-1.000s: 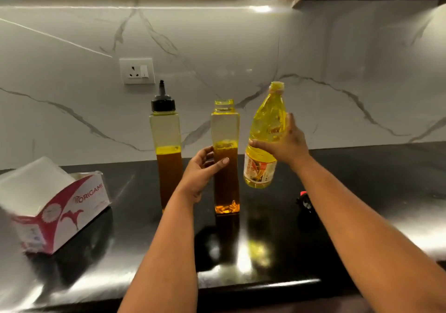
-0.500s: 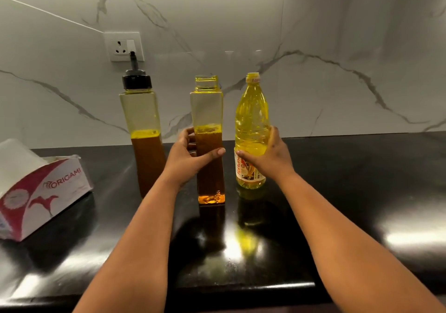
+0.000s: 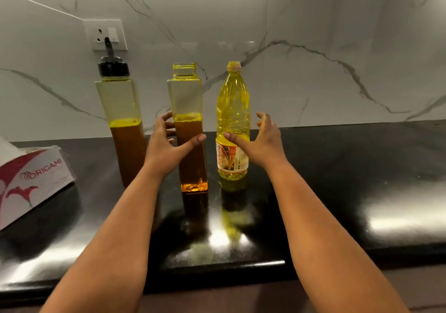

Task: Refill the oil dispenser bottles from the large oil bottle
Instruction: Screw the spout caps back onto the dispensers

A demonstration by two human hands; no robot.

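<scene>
Three bottles stand in a row on the black counter (image 3: pixel 337 180). At the left is a square dispenser bottle with a black spout cap (image 3: pixel 119 110), about half full of dark oil. In the middle stands an uncapped square dispenser bottle (image 3: pixel 187 95), also about half full. To its right stands the large yellow oil bottle (image 3: pixel 233 110) with a red and white label. My left hand (image 3: pixel 166 143) is spread beside the middle dispenser, thumb in front of it, fingers loose. My right hand (image 3: pixel 260 141) hovers just right of the large bottle, fingers spread and off it.
A red and white tissue box (image 3: pixel 31 180) lies at the counter's left. A wall socket (image 3: pixel 106 35) sits on the marble backsplash behind the capped dispenser. The counter's front edge (image 3: pixel 217 266) runs across the lower frame.
The large bottle was lowered from the air onto the counter beside the middle dispenser. My right hand has let go of it and drawn back. My left hand loosened around the middle dispenser.
</scene>
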